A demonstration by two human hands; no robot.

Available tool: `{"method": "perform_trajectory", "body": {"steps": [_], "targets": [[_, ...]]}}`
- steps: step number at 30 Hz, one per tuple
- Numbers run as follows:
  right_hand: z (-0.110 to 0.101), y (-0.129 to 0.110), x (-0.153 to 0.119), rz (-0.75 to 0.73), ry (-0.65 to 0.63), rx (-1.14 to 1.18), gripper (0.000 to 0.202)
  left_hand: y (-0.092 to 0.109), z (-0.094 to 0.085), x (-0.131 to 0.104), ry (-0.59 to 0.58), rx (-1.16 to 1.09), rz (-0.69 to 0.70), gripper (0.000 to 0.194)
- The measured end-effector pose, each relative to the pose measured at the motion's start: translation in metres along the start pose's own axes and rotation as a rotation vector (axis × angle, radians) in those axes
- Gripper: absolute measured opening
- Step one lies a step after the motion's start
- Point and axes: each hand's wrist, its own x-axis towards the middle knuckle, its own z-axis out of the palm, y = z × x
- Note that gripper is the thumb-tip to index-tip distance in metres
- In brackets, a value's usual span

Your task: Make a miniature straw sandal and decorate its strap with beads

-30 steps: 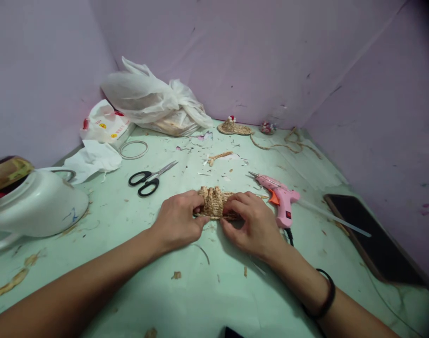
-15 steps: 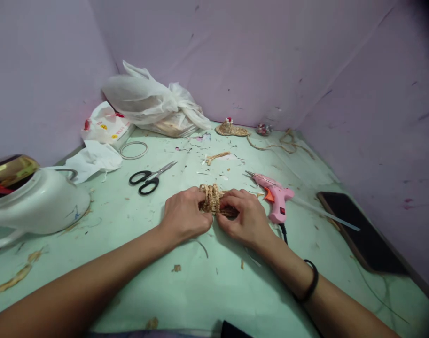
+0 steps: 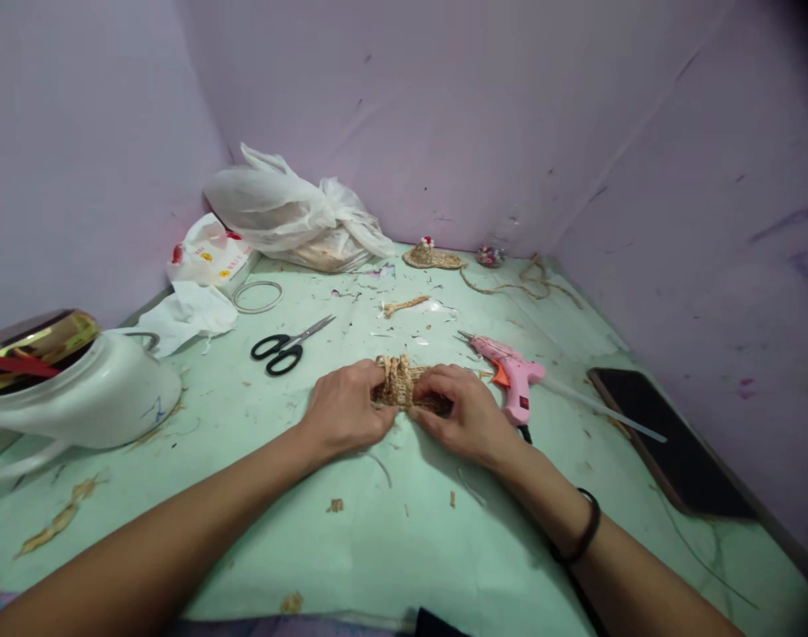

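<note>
A small woven straw piece [image 3: 398, 384] with raised braided bands lies low over the green table, between my two hands. My left hand [image 3: 345, 405] has its fingers closed on the piece's left end. At the right end, my right hand [image 3: 462, 410] pinches the straw between thumb and fingers, and a dark hollow shows beside the fingertips. Just right of this hand rests a pink glue gun [image 3: 518, 380] with an orange trigger. Black-handled scissors [image 3: 289, 343] lie slightly open beyond my left hand.
A white teapot-shaped container [image 3: 104, 389] stands at left. Behind are a knotted plastic bag [image 3: 297, 208], a tissue pack [image 3: 211, 252], a metal ring [image 3: 257, 298] and a small straw slipper [image 3: 434, 257]. A phone [image 3: 675, 442] lies at right under a glue stick's end.
The view has shifted slightly, so the back items sit lower in the picture. Both hands keep their hold on the straw piece, with the right fingers slightly more spread.
</note>
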Motion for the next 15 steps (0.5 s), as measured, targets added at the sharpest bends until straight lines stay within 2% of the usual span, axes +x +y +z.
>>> {"method": "perform_trajectory", "body": {"steps": [4, 15], "targets": [[-0.0066, 0.002, -0.0031, -0.009, 0.008, 0.067, 0.011, -0.0026, -0.0056, -0.0003, -0.049, -0.034, 0.055, 0.013], [-0.0028, 0.0028, -0.0037, -0.027, 0.069, 0.157, 0.015, -0.0044, 0.0025, 0.001, -0.057, -0.124, -0.002, 0.007]]}}
